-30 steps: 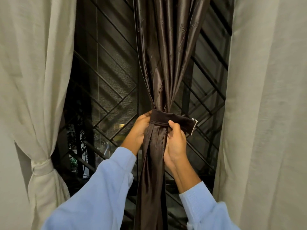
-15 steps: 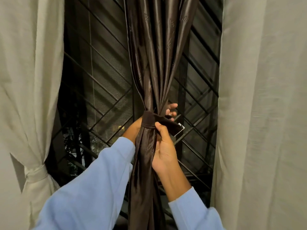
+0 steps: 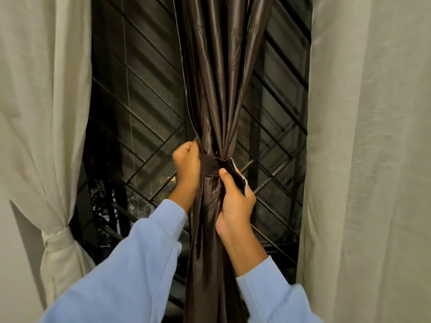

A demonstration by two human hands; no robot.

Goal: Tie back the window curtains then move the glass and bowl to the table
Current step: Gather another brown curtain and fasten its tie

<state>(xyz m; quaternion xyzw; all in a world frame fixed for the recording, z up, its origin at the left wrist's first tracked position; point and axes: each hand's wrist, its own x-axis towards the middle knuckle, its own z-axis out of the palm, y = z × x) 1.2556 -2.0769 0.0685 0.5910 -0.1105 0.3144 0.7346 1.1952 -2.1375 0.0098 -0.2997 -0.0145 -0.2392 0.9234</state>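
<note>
Both my hands are up on the brown curtain (image 3: 219, 89), which hangs gathered into one narrow, shiny bundle down the middle of the window, in front of the dark window grille (image 3: 140, 101) with its crossing diagonal bars. A dark tieback band (image 3: 210, 165) wraps the bundle at its narrowest point, and the fabric fans out above it and falls in loose folds below

My left hand (image 3: 186, 162) is balled up at the left edge of the bundle, level with the band, with its fingers curled on the curtain's edge. It is blurred, so I cannot tell if the band's other end is inside that fist as well. My right hand (image 3: 235, 201) sits on the right side, just below the band. Its thumb presses up onto the band's front and its fingers go round behind, pinching the band's free end, where a small pale patch (image 3: 242, 180) shows at the tip. The two hands are close, one on each side of the bundle, not touching each other. Light blue sleeves (image 3: 130, 264) cover both my forearms

To the left a cream curtain (image 3: 42, 89) is drawn aside and cinched low down by its own cream tie (image 3: 58, 238). To the right another cream curtain (image 3: 368, 136) hangs straight and loose, well apart from the brown one
</note>
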